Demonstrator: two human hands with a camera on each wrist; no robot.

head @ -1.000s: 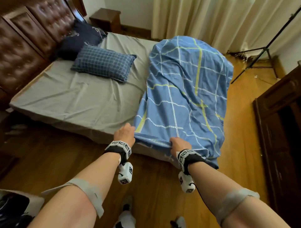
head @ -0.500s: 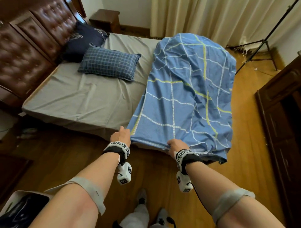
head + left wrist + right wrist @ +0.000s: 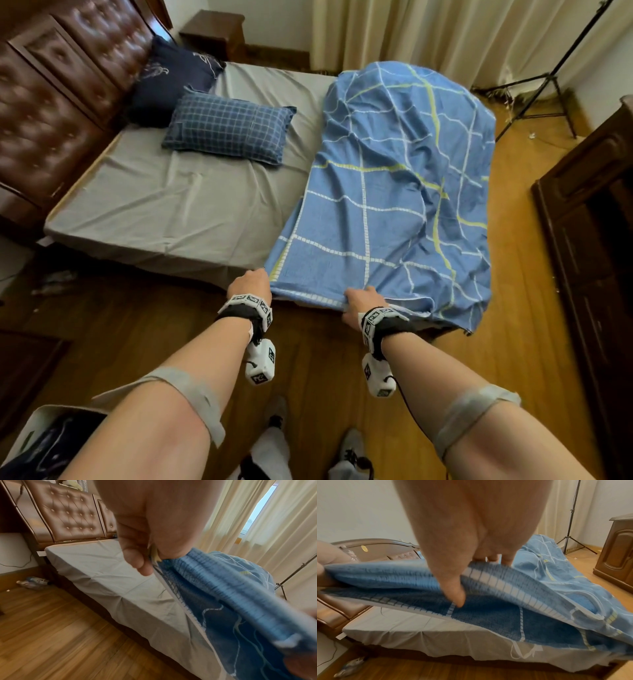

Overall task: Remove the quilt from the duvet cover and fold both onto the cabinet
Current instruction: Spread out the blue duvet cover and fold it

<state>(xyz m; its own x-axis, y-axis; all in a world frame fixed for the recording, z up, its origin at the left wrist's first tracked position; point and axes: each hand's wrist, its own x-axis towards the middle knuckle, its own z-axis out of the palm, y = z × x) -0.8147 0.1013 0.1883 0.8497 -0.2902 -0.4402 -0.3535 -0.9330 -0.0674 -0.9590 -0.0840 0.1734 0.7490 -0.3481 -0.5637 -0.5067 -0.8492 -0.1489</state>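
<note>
Both hands grip the near edge of the cover [image 3: 394, 192], centre-bottom of the head view. Left hand [image 3: 249, 284] pinches the edge's left corner, thumb & fingers curled round the hem; the left wrist view shows the fabric nipped between thumb and fingers [image 3: 135, 559]. Right hand [image 3: 359, 301] sits a bit further right along the same edge, thumb under & fingers over the fabric, clear in the right wrist view.

The cover lies lengthways down the right half of the bed [image 3: 164, 205], its far end humped up near the curtain, its right side spilling over the mattress edge toward the floor. Looks bulky, so the quilt is prob. inside, though no quilt is actually visible; the underside in the wrist views is just darker blue cloth w/ a white hem.

Progress: early. Nothing on the cabinet [image 3: 589, 192] at the right edge of the head view, as far as its visible part shows; its top is mostly out of shot. Nothing folded. Left to do: find the opening, get the quilt out, fold both, stack on the cabinet.

Two pillows [image 3: 226, 130] upper left, out of the way.
</note>
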